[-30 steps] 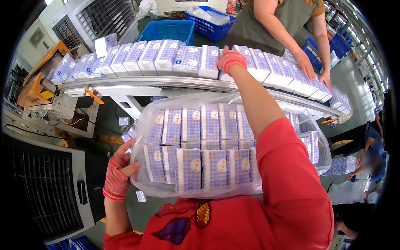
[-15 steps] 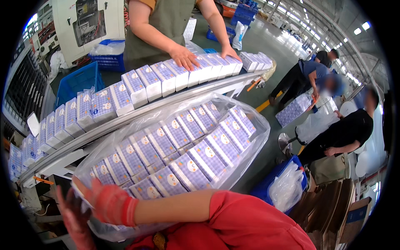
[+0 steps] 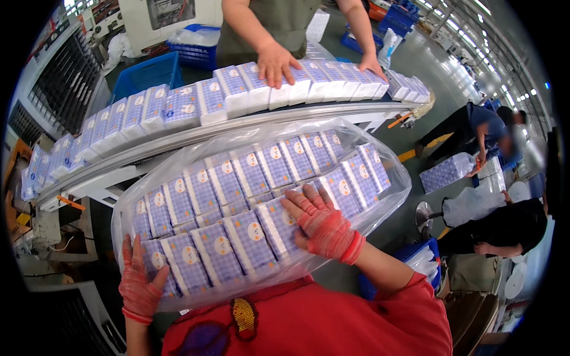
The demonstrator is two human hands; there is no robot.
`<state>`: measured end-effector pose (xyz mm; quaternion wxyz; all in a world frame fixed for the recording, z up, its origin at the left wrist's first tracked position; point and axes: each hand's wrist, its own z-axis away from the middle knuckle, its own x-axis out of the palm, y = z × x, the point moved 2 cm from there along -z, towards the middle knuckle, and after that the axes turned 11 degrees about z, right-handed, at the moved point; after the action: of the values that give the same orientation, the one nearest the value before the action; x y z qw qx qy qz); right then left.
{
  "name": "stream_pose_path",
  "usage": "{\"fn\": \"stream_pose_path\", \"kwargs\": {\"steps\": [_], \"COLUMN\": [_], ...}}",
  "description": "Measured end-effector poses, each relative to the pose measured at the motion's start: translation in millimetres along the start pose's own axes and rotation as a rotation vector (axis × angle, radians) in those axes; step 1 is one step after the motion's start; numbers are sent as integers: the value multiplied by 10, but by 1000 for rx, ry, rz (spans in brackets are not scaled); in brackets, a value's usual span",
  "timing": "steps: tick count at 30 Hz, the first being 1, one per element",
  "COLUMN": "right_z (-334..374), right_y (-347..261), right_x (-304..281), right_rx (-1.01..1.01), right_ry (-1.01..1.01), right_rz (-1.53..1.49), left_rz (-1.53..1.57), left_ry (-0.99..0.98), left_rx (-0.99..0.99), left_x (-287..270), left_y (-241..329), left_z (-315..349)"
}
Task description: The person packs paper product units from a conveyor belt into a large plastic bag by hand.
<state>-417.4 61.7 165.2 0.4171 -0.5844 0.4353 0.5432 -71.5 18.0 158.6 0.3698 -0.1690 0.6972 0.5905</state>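
A large clear plastic bag [image 3: 395, 181] lies spread before me, its mouth gaping. Inside it stand two rows of tissue packs [image 3: 222, 244], purple-checked with white bands and a round cartoon face. My right hand [image 3: 326, 230], in a red fingerless glove, rests with fingers spread on top of the near row, right of its middle. At the bag's left end my left hand [image 3: 141, 283], gloved the same way, has its fingers apart against the leftmost pack of the near row. Neither hand grips anything.
Beyond the bag runs a conveyor [image 3: 196, 135] with a line of similar tissue packs [image 3: 178, 107]. Across it, a co-worker's hands [image 3: 276, 62] press on the packs. Blue crates [image 3: 145, 77] stand behind; a blue bin [image 3: 409, 255] holding plastic bags is at my right. More people work at far right.
My right hand has swung from the bag's left end to the near row's top. My left hand now lies against the left end. The view has shifted left.
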Motion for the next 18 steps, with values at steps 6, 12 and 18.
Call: {"fn": "stream_pose_path", "kwargs": {"steps": [6,12,18], "right_z": [122,86,101], "right_y": [143,-35,144], "right_x": [124,149,-108], "right_rx": [114,215,129], "right_ry": [84,-7,-63], "right_rz": [12,194,303], "left_rz": [268,513,585], "left_ry": [-3,54,-35], "left_rx": [-177,-99,-138], "left_x": [93,237,369], "left_y": [-65,-262,-41], "left_z": [148,91,-58]}}
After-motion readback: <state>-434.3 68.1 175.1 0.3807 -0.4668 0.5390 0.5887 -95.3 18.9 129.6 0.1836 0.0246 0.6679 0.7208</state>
